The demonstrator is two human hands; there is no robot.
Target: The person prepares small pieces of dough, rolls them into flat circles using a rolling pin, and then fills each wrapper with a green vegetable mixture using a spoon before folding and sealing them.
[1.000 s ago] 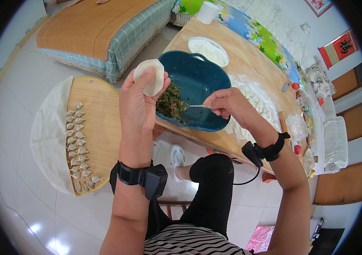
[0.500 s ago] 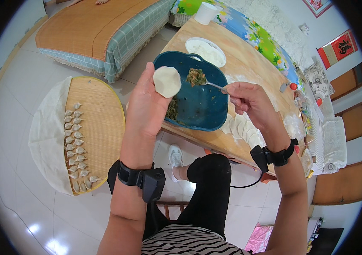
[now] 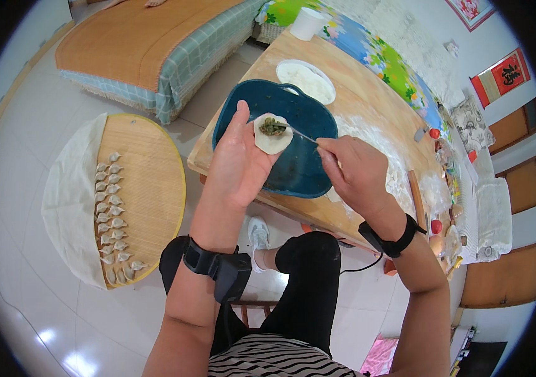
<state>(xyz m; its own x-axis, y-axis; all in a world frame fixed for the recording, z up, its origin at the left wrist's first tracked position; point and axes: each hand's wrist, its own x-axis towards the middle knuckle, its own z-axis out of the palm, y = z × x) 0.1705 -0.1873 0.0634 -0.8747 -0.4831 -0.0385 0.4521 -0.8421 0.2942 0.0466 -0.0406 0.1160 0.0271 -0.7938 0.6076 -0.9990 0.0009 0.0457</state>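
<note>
Pale wooden table; dark teal plastic tub at its near-left corner. My left hand open, palm up, bearing round white dough wrapper above tub. My right hand pinches thin silver metal spoon, tip at green-brown minced filling on wrapper. Step, I judge: loading wrapper. Next move likely calls for steady palm, spoon slid free.

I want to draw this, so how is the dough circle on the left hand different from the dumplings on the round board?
The dough circle is open, with green-brown filling showing; the dumplings are folded shut. The dough circle rests on the left hand, while the dumplings lie in rows on the round board. Both look pale and doughy.
</note>
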